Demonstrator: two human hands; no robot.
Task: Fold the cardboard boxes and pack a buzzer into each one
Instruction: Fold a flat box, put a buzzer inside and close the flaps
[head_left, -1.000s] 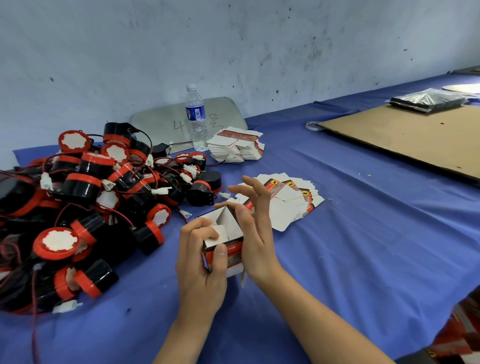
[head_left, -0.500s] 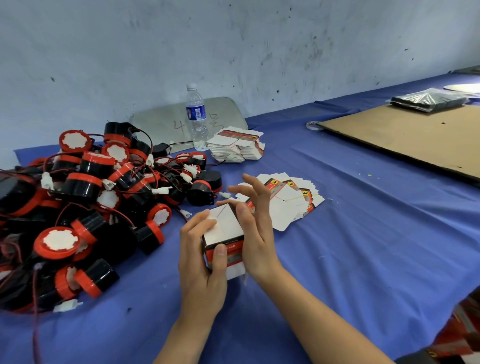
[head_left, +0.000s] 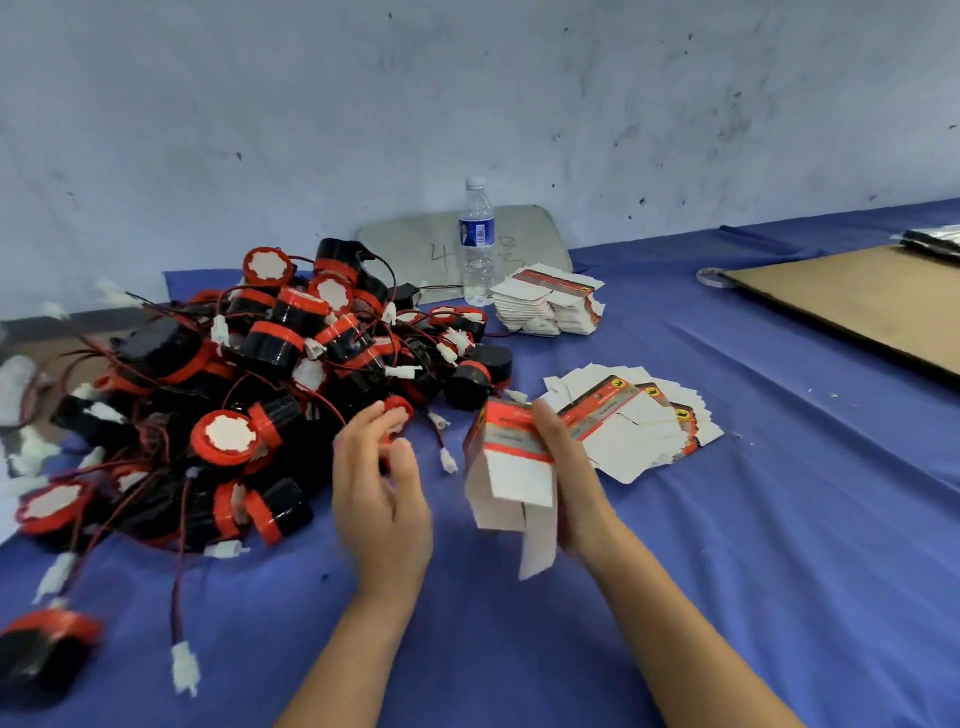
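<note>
A: Where's the box (head_left: 511, 467)?

B: Centre of the frame. The right hand (head_left: 571, 483) is clamped round it, with loose flaps hanging at its lower end.

A: And the left hand (head_left: 382, 488)?

B: It's left of the box, at the pile's (head_left: 260, 364) near edge, fingers curled by a buzzer (head_left: 397, 410). It's too blurred to tell if it grips.

A: Which step, then?

B: Probably fetching a buzzer for the folded box. Next it needs one lifted clear of the tangled wires, slid into the open end, and the flaps tucked.

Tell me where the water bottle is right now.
Head view, centre back: the water bottle stands upright by the wall, between the buzzer pile (left) and a stack of flat boxes (right).
</note>
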